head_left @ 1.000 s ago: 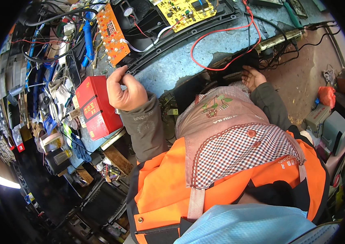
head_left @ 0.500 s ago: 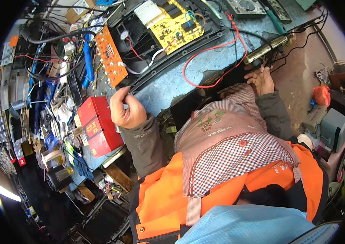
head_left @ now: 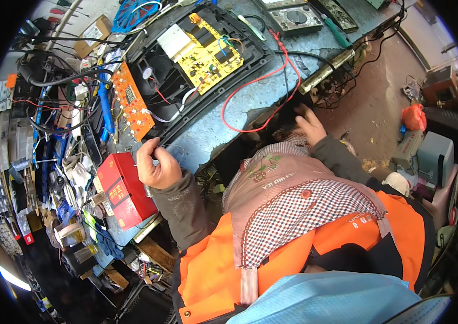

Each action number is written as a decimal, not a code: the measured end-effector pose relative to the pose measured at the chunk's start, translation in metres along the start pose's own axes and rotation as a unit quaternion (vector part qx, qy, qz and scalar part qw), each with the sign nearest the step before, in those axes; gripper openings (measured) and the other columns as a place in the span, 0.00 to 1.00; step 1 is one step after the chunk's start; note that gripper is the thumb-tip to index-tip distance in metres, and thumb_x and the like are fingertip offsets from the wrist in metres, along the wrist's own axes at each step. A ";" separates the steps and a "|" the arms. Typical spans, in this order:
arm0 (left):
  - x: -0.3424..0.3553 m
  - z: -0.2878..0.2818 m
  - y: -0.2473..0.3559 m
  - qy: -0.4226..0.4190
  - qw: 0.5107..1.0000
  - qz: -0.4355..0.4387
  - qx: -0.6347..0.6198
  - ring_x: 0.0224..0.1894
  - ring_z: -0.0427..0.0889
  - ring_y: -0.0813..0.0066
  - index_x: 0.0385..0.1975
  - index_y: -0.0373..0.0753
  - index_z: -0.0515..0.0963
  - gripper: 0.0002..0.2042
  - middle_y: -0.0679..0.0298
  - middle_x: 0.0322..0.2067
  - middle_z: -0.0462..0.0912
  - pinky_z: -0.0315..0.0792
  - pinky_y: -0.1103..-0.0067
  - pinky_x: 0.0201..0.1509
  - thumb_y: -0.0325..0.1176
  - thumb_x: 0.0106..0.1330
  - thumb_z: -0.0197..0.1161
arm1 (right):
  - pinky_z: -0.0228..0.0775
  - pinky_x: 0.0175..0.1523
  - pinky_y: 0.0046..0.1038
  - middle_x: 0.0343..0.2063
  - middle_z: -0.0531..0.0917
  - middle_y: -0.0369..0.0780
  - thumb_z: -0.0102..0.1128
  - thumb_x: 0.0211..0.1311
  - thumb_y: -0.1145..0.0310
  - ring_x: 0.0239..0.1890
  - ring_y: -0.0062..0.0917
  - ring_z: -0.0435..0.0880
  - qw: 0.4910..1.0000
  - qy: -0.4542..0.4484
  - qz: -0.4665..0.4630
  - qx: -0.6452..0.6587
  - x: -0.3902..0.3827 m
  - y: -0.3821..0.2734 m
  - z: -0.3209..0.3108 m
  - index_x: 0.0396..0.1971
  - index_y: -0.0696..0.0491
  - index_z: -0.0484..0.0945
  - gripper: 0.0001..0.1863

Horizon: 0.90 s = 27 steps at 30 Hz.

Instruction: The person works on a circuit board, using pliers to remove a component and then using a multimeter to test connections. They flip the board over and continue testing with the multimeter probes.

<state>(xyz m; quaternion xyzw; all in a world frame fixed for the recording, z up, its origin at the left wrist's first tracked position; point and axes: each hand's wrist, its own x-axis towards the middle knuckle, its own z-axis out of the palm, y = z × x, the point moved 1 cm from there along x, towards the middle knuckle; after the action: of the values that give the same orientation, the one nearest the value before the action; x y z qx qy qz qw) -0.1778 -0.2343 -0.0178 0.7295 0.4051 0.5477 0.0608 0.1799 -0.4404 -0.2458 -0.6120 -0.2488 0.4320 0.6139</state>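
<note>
My left hand (head_left: 159, 168) is curled closed at the workbench's front edge, between a red box (head_left: 126, 191) and an orange circuit board (head_left: 132, 108) with a small display; nothing shows in it. My right hand (head_left: 311, 127) is off the bench edge, over my apron's upper part, its fingers stretched and apart. The power strip (head_left: 326, 71) along the bench edge lies just beyond it. A red wire (head_left: 242, 129) hangs in a loop to its left. On the bench sits an opened black housing (head_left: 202, 110) with a yellow circuit board (head_left: 213, 62) and a pale heat sink.
A multimeter (head_left: 296, 19) and a green-handled screwdriver (head_left: 337, 32) lie at the bench's back right. Cables, blue-handled tools (head_left: 105, 105) and parts crowd the left. A blue disc-shaped grille (head_left: 134, 13) stands behind. On the right are a red bag (head_left: 413, 117) and a grey box (head_left: 435, 154).
My right hand has moved away from the power strip, toward my body and left, its fingers now stretched. My left hand keeps its curl by the red box. The whole view has shifted slightly.
</note>
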 end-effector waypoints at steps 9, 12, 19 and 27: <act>0.002 -0.034 0.006 -0.113 0.989 0.094 0.020 0.40 0.91 0.53 0.39 0.31 0.87 0.17 0.50 0.38 0.91 0.84 0.68 0.49 0.08 0.55 0.58 | 0.83 0.47 0.32 0.42 0.90 0.43 0.70 0.71 0.72 0.41 0.28 0.91 0.944 -0.134 -0.129 -0.271 -0.011 -0.103 0.048 0.51 0.60 0.88 0.13; 0.002 -0.040 -0.002 -0.128 0.987 0.091 0.027 0.40 0.91 0.52 0.39 0.30 0.87 0.16 0.49 0.37 0.91 0.84 0.68 0.48 0.08 0.54 0.59 | 0.81 0.40 0.35 0.34 0.88 0.44 0.72 0.67 0.75 0.34 0.37 0.89 0.879 -0.239 -0.314 -0.267 -0.026 -0.131 0.072 0.50 0.57 0.88 0.12; -0.006 -0.022 -0.005 -0.188 0.977 0.086 -0.042 0.37 0.89 0.51 0.37 0.30 0.86 0.14 0.50 0.35 0.89 0.83 0.65 0.44 0.11 0.53 0.61 | 0.72 0.27 0.36 0.26 0.83 0.44 0.72 0.60 0.85 0.23 0.37 0.83 0.735 -0.214 -0.598 -0.238 -0.007 -0.251 0.136 0.43 0.61 0.88 0.11; -0.014 -0.015 -0.005 -0.248 0.961 0.105 -0.067 0.36 0.89 0.54 0.34 0.35 0.85 0.12 0.54 0.34 0.89 0.82 0.66 0.42 0.13 0.54 0.63 | 0.84 0.48 0.33 0.37 0.93 0.44 0.69 0.70 0.65 0.39 0.29 0.91 0.872 0.042 -0.346 -0.344 0.169 -0.318 0.132 0.47 0.58 0.88 0.14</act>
<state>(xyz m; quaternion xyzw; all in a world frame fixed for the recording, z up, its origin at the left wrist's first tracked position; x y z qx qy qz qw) -0.1938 -0.2450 -0.0250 0.8752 0.2608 0.3789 0.1499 0.2270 -0.1895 0.0410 -0.6764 -0.5516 0.0528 0.4852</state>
